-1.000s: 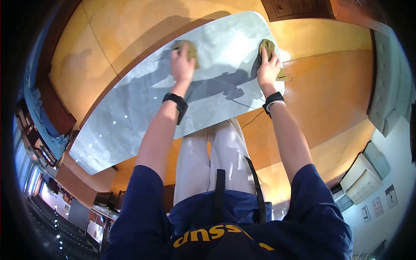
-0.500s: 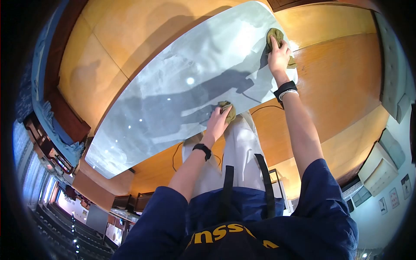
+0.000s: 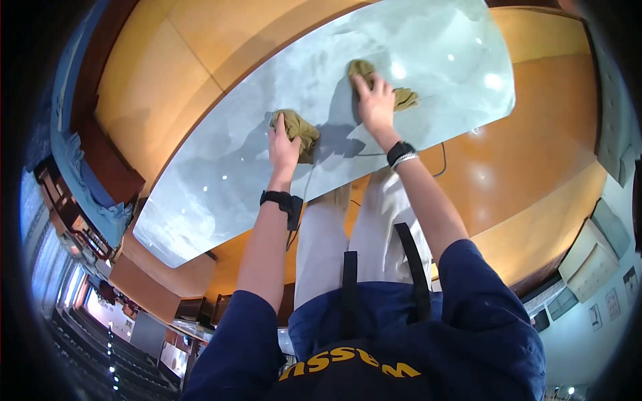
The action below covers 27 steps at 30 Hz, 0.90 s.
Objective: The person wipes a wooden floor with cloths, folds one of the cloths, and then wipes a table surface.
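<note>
A pale, glossy marbled tabletop [image 3: 221,207] with rounded ends stretches in front of me. My left hand [image 3: 285,146] presses on a crumpled olive-green cloth [image 3: 305,139] lying on the left-middle part of it; its fingers curl over the cloth's left side. Farther back and to the right, my right hand [image 3: 376,107] grips a second olive cloth [image 3: 361,69], bunched under the fingers. A loose end of olive cloth [image 3: 405,99] sticks out right of that hand. Both wrists wear dark bands.
Below the table runs an orange-brown floor [image 3: 535,113]. A dark cable [image 3: 443,160] shows at the table's near edge. At far left stands a bed-like piece with blue cloth [image 3: 110,224]. Light padded furniture [image 3: 588,271] stands at right. My legs in white trousers [image 3: 328,247] are close to the table.
My right hand has moved left with its cloth, away from the table's right end. My left hand has moved left and farther over the tabletop, and its cloth is more spread out.
</note>
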Each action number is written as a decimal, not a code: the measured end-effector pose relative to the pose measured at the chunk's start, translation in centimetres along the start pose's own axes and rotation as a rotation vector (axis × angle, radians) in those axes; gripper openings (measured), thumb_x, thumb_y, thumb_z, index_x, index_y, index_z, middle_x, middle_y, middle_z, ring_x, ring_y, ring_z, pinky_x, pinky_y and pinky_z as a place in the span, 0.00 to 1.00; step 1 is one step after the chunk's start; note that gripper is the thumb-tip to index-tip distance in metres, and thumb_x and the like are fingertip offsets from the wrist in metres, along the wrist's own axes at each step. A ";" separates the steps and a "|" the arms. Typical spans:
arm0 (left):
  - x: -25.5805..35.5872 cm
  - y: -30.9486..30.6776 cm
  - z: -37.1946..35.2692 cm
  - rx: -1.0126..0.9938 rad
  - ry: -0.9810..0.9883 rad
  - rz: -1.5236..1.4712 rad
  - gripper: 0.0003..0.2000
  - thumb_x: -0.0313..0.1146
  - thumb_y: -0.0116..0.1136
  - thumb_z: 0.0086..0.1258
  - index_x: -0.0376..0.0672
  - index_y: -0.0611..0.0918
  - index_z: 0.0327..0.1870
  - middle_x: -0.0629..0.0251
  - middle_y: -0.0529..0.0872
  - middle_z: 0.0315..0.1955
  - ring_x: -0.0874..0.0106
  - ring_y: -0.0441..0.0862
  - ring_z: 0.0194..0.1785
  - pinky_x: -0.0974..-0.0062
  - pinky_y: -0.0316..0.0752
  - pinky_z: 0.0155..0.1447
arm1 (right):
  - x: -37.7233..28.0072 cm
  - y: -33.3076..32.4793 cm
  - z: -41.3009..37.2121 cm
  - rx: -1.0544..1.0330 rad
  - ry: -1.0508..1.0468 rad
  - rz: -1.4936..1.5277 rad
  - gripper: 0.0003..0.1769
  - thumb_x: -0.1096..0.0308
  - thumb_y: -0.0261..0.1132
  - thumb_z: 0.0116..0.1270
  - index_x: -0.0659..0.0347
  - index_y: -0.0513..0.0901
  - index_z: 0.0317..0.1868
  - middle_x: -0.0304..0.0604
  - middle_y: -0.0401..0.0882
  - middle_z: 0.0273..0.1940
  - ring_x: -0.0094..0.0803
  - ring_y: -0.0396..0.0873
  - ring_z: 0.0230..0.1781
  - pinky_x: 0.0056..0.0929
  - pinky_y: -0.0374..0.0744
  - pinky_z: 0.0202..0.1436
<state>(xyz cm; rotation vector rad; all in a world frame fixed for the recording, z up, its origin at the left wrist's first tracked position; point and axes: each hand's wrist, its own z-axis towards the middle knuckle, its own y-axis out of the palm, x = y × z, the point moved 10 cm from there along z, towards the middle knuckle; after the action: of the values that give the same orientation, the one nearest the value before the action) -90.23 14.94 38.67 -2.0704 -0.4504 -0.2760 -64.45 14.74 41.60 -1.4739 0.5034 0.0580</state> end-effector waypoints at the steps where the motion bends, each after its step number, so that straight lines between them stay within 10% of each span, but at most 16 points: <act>1: -1.5 -0.9 0.9 0.008 -0.006 0.005 0.37 0.30 0.63 0.52 0.53 0.62 0.67 0.51 0.71 0.53 0.51 0.71 0.56 0.61 0.69 0.58 | -3.1 1.9 -1.4 -0.057 -0.050 0.044 0.26 0.73 0.55 0.57 0.42 0.73 0.57 0.43 0.69 0.53 0.43 0.68 0.52 0.41 0.70 0.48; 7: -17.1 -5.8 2.3 0.070 -0.152 0.159 0.39 0.37 0.65 0.48 0.47 0.64 0.66 0.46 0.80 0.46 0.50 0.76 0.51 0.63 0.70 0.58 | -22.7 7.6 -14.0 -0.236 -0.675 0.230 0.13 0.67 0.57 0.56 0.50 0.81 0.43 0.39 0.70 0.48 0.36 0.68 0.50 0.36 0.69 0.49; 12: -27.5 -8.6 -0.2 -0.083 -0.218 0.299 0.41 0.39 0.64 0.49 0.46 0.59 0.68 0.43 0.76 0.51 0.49 0.72 0.54 0.62 0.67 0.61 | -23.9 6.7 -17.8 -0.340 -0.679 0.242 0.11 0.68 0.58 0.55 0.51 0.82 0.40 0.37 0.72 0.47 0.35 0.70 0.49 0.32 0.70 0.51; 21: -28.7 -6.5 -1.7 0.163 -0.567 0.096 0.35 0.45 0.63 0.51 0.37 0.67 0.59 0.45 0.80 0.46 0.51 0.78 0.51 0.60 0.72 0.56 | -0.8 -0.3 -11.7 -0.396 -0.465 0.112 0.23 0.77 0.55 0.56 0.50 0.76 0.54 0.44 0.72 0.53 0.42 0.71 0.53 0.35 0.71 0.57; 27: -28.4 -3.8 -3.4 0.406 -0.782 -0.399 0.21 0.42 0.57 0.61 0.37 0.72 0.49 0.47 0.82 0.42 0.51 0.81 0.46 0.60 0.75 0.51 | 24.4 -7.4 -2.8 -0.011 0.419 -0.042 0.25 0.78 0.55 0.55 0.51 0.76 0.55 0.56 0.69 0.54 0.50 0.71 0.55 0.39 0.72 0.58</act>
<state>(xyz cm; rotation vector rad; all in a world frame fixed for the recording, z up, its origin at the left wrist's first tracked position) -117.62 7.95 32.88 -1.6079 -1.2802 0.3939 -40.89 4.73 39.72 -1.5118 0.8095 -0.2873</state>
